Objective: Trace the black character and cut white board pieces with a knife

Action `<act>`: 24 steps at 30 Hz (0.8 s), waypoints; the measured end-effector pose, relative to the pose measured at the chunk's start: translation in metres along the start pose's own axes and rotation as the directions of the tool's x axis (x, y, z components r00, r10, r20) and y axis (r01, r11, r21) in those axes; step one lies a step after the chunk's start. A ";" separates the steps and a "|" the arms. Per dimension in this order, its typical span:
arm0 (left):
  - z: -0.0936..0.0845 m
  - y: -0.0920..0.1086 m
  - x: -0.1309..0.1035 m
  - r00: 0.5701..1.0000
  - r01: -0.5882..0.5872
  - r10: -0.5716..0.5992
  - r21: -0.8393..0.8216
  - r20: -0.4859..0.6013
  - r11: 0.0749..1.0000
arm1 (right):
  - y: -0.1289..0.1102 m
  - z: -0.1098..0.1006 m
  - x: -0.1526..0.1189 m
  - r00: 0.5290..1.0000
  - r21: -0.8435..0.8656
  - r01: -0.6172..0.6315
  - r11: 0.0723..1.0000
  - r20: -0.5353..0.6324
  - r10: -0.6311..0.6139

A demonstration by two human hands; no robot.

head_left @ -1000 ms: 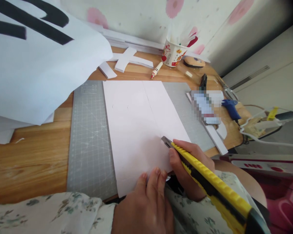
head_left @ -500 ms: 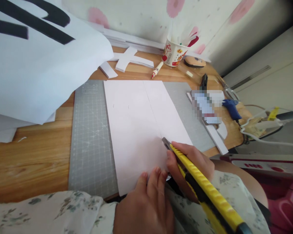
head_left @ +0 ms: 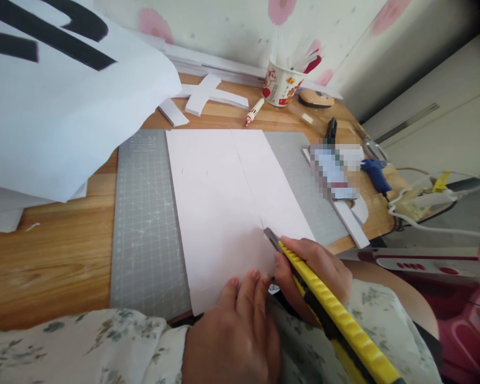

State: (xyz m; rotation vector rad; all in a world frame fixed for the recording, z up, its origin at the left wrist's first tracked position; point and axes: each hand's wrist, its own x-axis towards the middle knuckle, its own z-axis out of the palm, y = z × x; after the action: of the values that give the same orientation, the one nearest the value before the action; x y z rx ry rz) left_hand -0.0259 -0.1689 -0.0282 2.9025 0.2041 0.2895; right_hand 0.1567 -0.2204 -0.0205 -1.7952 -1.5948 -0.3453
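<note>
A white board [head_left: 220,213] lies on a grey cutting mat [head_left: 144,240], with a thin line running down it from the far edge. In my right hand [head_left: 318,269] is a yellow and black utility knife [head_left: 332,309], my fingers wrapped round it. Its blade tip touches the board at the near end of the visible line. My left hand [head_left: 234,336] rests on the board's near edge, fingers stretched flat, just left of the knife. Two small pencil-like marks show on the board's left part.
White cut strips [head_left: 204,95], a marker [head_left: 254,112] and a paper cup [head_left: 282,84] of tools stand behind the mat. A phone [head_left: 334,173], scissors [head_left: 374,148] and a blue glue gun [head_left: 376,175] lie right. A large printed sheet [head_left: 84,106] hangs over the left.
The knife tip has moved slightly along the line toward me, leaving a little more line visible behind it. My left hand stays on the board. The whole view has shifted slightly.
</note>
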 end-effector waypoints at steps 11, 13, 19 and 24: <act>0.003 0.003 -0.003 1.000 -0.006 0.005 0.031 0.018 0.999 | 0.003 -0.007 -0.009 0.996 -0.001 0.085 0.996 -0.005 -0.085; 0.003 0.003 -0.004 0.999 -0.012 0.011 0.044 0.036 0.999 | 0.005 -0.010 -0.009 0.991 -0.004 0.137 0.991 0.003 -0.137; -0.004 0.004 -0.001 0.999 -0.019 0.021 0.076 -0.025 0.997 | 0.004 -0.016 -0.006 0.986 0.025 0.164 0.986 0.024 -0.165; -0.009 0.003 0.004 0.999 -0.031 0.033 0.088 -0.030 0.996 | 0.002 -0.018 -0.014 0.986 0.013 0.163 0.986 0.026 -0.164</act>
State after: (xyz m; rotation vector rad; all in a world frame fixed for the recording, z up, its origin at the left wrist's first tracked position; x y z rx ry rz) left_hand -0.0232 -0.1698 -0.0185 2.9913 0.1799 0.3405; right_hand 0.1606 -0.2421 -0.0169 -1.6709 -1.7646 -0.3890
